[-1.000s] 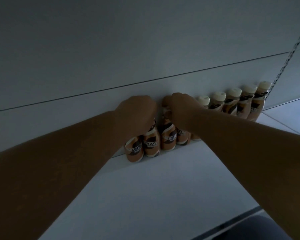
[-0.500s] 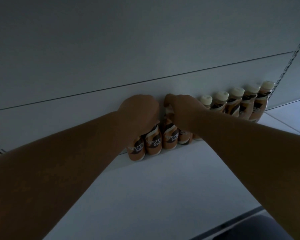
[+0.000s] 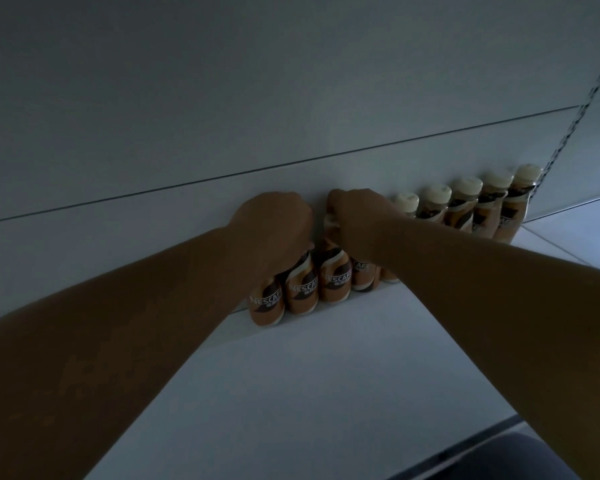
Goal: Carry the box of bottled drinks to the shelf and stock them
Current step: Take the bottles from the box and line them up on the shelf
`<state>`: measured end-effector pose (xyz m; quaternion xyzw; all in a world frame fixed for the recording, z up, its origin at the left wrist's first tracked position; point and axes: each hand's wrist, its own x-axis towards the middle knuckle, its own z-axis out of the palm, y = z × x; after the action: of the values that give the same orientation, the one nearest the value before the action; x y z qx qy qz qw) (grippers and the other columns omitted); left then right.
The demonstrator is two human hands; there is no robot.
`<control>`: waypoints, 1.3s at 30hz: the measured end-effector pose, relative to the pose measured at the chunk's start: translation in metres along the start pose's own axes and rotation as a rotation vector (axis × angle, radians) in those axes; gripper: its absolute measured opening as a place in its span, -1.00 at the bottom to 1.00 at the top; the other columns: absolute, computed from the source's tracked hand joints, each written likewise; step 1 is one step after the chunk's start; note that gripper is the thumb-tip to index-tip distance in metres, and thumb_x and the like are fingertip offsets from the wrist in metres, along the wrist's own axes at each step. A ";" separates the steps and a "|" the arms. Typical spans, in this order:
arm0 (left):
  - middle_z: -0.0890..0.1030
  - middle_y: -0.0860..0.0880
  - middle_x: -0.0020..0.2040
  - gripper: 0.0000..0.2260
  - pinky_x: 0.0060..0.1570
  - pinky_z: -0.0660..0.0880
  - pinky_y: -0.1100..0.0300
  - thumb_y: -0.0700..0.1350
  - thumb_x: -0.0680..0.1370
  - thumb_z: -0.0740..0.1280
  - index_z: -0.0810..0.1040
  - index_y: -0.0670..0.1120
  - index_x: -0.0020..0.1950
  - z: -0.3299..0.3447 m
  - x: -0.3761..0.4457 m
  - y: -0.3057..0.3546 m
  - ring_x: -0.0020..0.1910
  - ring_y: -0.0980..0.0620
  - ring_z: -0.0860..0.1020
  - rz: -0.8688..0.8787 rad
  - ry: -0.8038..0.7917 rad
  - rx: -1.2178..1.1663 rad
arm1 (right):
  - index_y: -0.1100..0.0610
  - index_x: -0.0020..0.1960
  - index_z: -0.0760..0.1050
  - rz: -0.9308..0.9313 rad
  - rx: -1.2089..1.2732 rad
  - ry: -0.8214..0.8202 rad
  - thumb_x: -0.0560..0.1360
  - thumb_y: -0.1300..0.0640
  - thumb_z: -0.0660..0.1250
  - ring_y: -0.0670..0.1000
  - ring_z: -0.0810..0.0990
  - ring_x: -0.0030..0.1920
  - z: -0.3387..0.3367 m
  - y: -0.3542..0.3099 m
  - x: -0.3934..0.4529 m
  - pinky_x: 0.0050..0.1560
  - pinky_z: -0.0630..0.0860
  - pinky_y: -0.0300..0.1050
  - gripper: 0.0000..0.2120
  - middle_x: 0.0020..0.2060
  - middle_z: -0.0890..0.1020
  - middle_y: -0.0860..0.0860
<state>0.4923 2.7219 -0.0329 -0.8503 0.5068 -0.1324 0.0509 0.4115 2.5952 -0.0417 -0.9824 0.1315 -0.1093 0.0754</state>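
On shelf (image 3: pixel 326 393), Nescafé bottles (image 3: pixel 335 278), hands (image 3: pixel 274 220) gripping

Across the middle of the frame a row of brown-labelled coffee bottles (image 3: pixel 333 278) stands on a pale shelf (image 3: pixel 291 393), hard against the back panel (image 3: pixel 153 237). The left hand (image 3: pixel 274 223) covers the tops of the bottles at the row's left end (its fingers are hidden), and the right hand (image 3: pixel 357 216) is closed over the neck of a bottle just beside it. Five cream-capped bottles (image 3: pixel 465 206) run toward the upper right.
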 end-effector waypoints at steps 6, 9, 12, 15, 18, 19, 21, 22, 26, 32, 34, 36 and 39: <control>0.55 -0.11 -0.01 -0.71 -0.24 0.29 0.14 0.07 0.52 0.32 0.56 -0.14 0.04 0.001 0.001 0.001 -0.08 -0.09 0.55 0.024 0.009 0.043 | 0.19 0.14 0.40 0.033 0.017 0.020 0.52 0.10 0.28 0.12 0.48 -0.06 0.003 -0.002 0.002 -0.16 0.31 -0.11 -0.75 -0.01 0.56 0.16; 0.55 -0.10 -0.01 -0.71 -0.23 0.30 0.13 0.07 0.52 0.32 0.56 -0.14 0.04 0.001 0.000 0.002 -0.08 -0.09 0.54 0.022 0.032 0.049 | 0.19 0.15 0.40 0.034 0.033 0.030 0.53 0.11 0.26 0.12 0.50 -0.03 0.004 -0.003 0.002 -0.15 0.30 -0.10 -0.76 -0.01 0.56 0.15; 0.51 -0.11 -0.04 -0.73 -0.24 0.29 0.12 0.06 0.52 0.32 0.57 -0.14 0.00 0.002 -0.002 0.003 -0.10 -0.09 0.53 0.015 0.059 0.059 | 0.18 0.12 0.40 0.029 0.054 0.042 0.54 0.13 0.24 0.06 0.43 -0.13 0.004 -0.003 0.000 -0.16 0.29 -0.11 -0.81 -0.05 0.56 0.13; 0.50 -0.12 -0.02 -0.74 -0.23 0.30 0.13 0.04 0.53 0.32 0.57 -0.15 0.02 0.003 -0.003 0.004 -0.08 -0.10 0.53 0.016 0.066 0.061 | 0.18 0.11 0.41 0.002 0.075 0.031 0.53 0.15 0.23 0.08 0.44 -0.13 0.002 -0.004 -0.004 -0.17 0.30 -0.11 -0.81 -0.06 0.56 0.14; 0.50 -0.11 -0.01 -0.75 -0.23 0.30 0.13 0.02 0.53 0.31 0.56 -0.15 0.03 0.003 -0.002 0.003 -0.07 -0.10 0.53 0.008 0.065 0.069 | 0.19 0.10 0.41 -0.009 0.079 0.034 0.52 0.15 0.23 0.11 0.48 -0.11 0.001 -0.003 -0.004 -0.17 0.31 -0.10 -0.81 -0.06 0.57 0.15; 0.50 -0.11 0.00 -0.75 -0.23 0.30 0.13 0.02 0.53 0.32 0.56 -0.15 0.04 0.003 -0.001 0.003 -0.06 -0.10 0.53 0.003 0.055 0.066 | 0.19 0.09 0.41 -0.006 0.079 0.037 0.52 0.15 0.23 0.12 0.48 -0.10 0.001 -0.003 -0.003 -0.17 0.31 -0.10 -0.82 -0.06 0.57 0.16; 0.51 -0.11 0.02 -0.74 -0.21 0.31 0.13 0.02 0.53 0.32 0.56 -0.15 0.06 0.004 0.001 0.003 -0.04 -0.10 0.53 -0.002 0.034 0.064 | 0.18 0.10 0.40 0.001 0.084 0.041 0.52 0.15 0.23 0.14 0.50 -0.06 0.003 -0.002 -0.003 -0.15 0.32 -0.08 -0.82 -0.05 0.56 0.15; 0.50 -0.11 0.03 -0.73 -0.21 0.31 0.13 0.03 0.53 0.31 0.55 -0.15 0.07 0.004 0.001 0.003 -0.03 -0.10 0.53 0.001 0.030 0.068 | 0.18 0.10 0.40 0.002 0.086 0.041 0.52 0.15 0.23 0.15 0.51 -0.04 0.004 -0.002 -0.003 -0.15 0.33 -0.07 -0.81 -0.04 0.55 0.15; 0.47 -0.10 0.01 -0.72 -0.21 0.29 0.14 0.06 0.54 0.29 0.55 -0.14 0.06 0.007 0.000 0.001 -0.04 -0.09 0.51 0.015 0.032 0.092 | 0.17 0.09 0.39 0.018 0.092 0.047 0.52 0.17 0.24 0.16 0.50 0.00 0.007 -0.003 -0.003 -0.11 0.33 -0.06 -0.84 -0.01 0.50 0.13; 0.46 -0.09 -0.02 -0.82 -0.25 0.32 0.12 -0.04 0.51 0.34 0.55 -0.11 0.02 0.000 -0.003 0.009 -0.11 -0.08 0.50 0.035 0.114 0.113 | 0.12 0.24 0.27 0.034 0.137 0.057 0.47 0.15 0.34 0.15 0.53 -0.01 -0.006 0.001 -0.013 -0.14 0.40 -0.05 -0.60 0.03 0.51 0.12; 0.45 -0.09 -0.04 -0.84 -0.28 0.33 0.11 -0.08 0.47 0.35 0.49 -0.10 -0.01 -0.006 -0.002 0.013 -0.17 -0.07 0.49 0.052 0.184 0.103 | 0.08 0.20 0.29 0.056 0.116 0.099 0.45 0.18 0.33 0.13 0.53 -0.05 -0.015 0.011 -0.022 -0.15 0.48 -0.02 -0.63 0.01 0.50 0.11; 0.46 -0.10 -0.06 -0.82 -0.28 0.31 0.10 -0.09 0.45 0.35 0.44 -0.10 -0.01 -0.010 0.003 0.020 -0.18 -0.08 0.48 0.093 0.226 0.088 | 0.09 0.13 0.36 0.073 0.049 0.113 0.45 0.19 0.30 0.12 0.53 -0.06 -0.023 0.028 -0.032 -0.15 0.49 -0.01 -0.73 -0.01 0.48 0.09; 0.47 -0.10 -0.05 -0.79 -0.27 0.28 0.10 -0.05 0.47 0.34 0.41 -0.10 0.02 -0.012 0.019 0.038 -0.14 -0.10 0.48 0.139 0.241 0.015 | 0.12 0.08 0.42 0.095 0.004 0.114 0.48 0.19 0.26 0.11 0.53 -0.05 -0.029 0.059 -0.048 -0.11 0.51 0.00 -0.82 -0.03 0.47 0.08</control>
<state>0.4653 2.6872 -0.0269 -0.7906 0.5660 -0.2335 0.0050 0.3448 2.5486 -0.0339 -0.9671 0.1819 -0.1614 0.0751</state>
